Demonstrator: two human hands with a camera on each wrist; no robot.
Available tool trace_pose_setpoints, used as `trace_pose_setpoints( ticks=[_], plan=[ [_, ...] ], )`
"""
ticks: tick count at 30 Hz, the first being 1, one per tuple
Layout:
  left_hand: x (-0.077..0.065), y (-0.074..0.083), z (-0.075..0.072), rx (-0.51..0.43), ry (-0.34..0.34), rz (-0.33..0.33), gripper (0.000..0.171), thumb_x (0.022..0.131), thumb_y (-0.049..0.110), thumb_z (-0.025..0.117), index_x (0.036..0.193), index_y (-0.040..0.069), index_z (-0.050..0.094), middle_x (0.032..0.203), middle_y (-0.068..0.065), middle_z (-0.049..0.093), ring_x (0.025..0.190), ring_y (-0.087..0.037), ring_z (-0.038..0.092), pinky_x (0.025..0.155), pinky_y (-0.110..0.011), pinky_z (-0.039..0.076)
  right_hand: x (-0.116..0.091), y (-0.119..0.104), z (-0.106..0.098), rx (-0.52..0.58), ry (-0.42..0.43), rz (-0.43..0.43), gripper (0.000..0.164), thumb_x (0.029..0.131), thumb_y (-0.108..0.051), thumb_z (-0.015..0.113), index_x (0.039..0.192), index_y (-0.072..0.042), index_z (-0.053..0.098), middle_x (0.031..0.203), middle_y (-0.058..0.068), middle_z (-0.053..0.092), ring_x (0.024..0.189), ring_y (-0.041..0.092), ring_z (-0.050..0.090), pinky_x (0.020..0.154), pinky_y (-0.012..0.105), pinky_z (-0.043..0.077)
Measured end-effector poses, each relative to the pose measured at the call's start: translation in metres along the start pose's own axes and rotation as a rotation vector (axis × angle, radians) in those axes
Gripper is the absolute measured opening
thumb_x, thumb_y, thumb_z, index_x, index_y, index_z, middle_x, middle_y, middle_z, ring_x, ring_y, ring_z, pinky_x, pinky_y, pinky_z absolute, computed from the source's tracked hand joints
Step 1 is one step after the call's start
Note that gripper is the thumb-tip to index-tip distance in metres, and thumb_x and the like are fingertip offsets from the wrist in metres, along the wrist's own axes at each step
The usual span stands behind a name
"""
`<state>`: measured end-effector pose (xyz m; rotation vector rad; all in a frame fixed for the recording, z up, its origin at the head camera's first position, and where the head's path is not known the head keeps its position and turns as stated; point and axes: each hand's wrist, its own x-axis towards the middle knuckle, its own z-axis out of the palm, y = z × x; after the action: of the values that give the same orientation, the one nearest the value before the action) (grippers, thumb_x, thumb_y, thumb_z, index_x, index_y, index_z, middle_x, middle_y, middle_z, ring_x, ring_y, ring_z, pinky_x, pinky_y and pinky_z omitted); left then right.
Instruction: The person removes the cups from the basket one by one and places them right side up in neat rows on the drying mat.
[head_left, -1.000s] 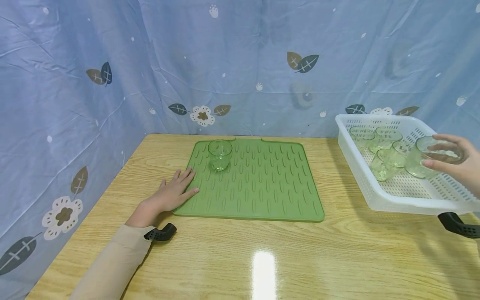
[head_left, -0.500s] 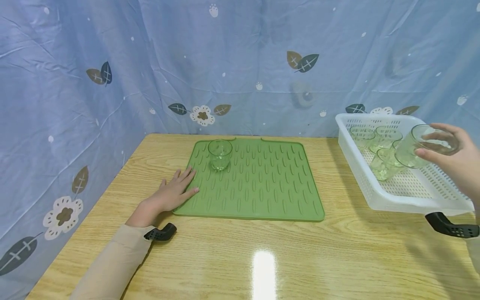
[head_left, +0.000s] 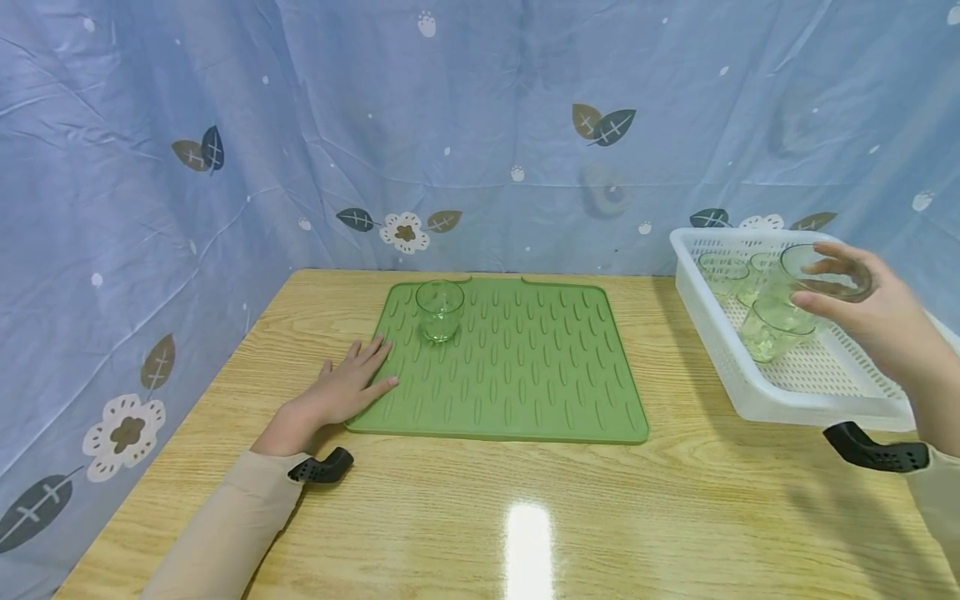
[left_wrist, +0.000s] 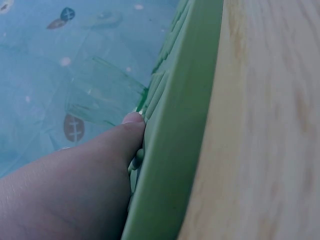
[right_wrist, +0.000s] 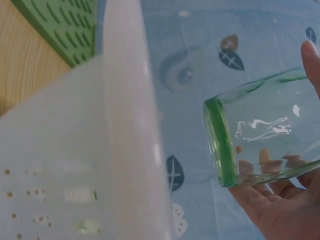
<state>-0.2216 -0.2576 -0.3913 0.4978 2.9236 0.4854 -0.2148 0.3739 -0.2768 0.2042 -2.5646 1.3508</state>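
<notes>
My right hand [head_left: 873,304] grips a clear greenish drinking glass [right_wrist: 265,130], thumb on one side and fingers on the other. In the head view that glass hangs over the white plastic basket [head_left: 817,407], overlapping other glasses inside it. My left hand [head_left: 343,390] lies flat with its fingers spread on the left edge of the green ribbed mat [head_left: 517,358]. Its thumb [left_wrist: 131,125] rests on the mat in the left wrist view. One green glass [head_left: 440,312] stands upright on the mat, just beyond the left fingertips.
Several glasses, among them a near one [head_left: 768,333] and a far one [head_left: 722,271], stand in the basket at the right. Both mat and basket sit on a wooden table [head_left: 420,517]. A blue patterned curtain [head_left: 480,150] hangs behind it.
My right hand has lifted the glass up a little and carried it left across the basket, from its right side toward the middle. My left hand has stayed in place on the mat.
</notes>
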Motion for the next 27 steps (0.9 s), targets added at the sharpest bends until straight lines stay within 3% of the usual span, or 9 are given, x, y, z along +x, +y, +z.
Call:
trace_pose_setpoints(
  ticks=[6,12,27],
  plan=[
    [0.0,-0.001,0.001,-0.003,-0.003,-0.001,0.078,0.109,0.055,0.038,0.165,0.007,0.014,0.17,-0.018,0.005,0.153,-0.048,-0.001,0.109,-0.081,0.0,0.004,-0.013,0.014,0.052,-0.041,-0.024,0.063,0.103,-0.006,0.063,0.152,-0.037,0.037,0.125,-0.021,0.042,0.106,-0.01,0.048,0.08,0.009,0.038],
    [0.0,0.0,0.0,-0.003,-0.006,-0.002,0.077,0.109,0.054,0.039,0.165,0.006,0.014,0.17,-0.018,0.005,0.153,-0.048,-0.002,0.109,-0.081,0.0,0.007,-0.027,0.027,0.069,-0.067,-0.019,0.053,0.103,-0.01,0.063,0.14,-0.041,0.04,0.125,-0.018,0.044,0.107,-0.012,0.05,0.079,0.009,0.041],
    [0.001,0.002,-0.001,0.003,-0.003,0.001,0.076,0.11,0.052,0.039,0.165,0.005,0.016,0.17,-0.019,0.007,0.152,-0.049,-0.001,0.108,-0.082,0.002,0.014,-0.048,0.063,0.162,-0.099,-0.052,0.046,0.104,-0.014,0.062,0.142,-0.032,0.043,0.129,-0.014,0.048,0.113,-0.005,0.052,0.084,0.013,0.043]
  ],
)
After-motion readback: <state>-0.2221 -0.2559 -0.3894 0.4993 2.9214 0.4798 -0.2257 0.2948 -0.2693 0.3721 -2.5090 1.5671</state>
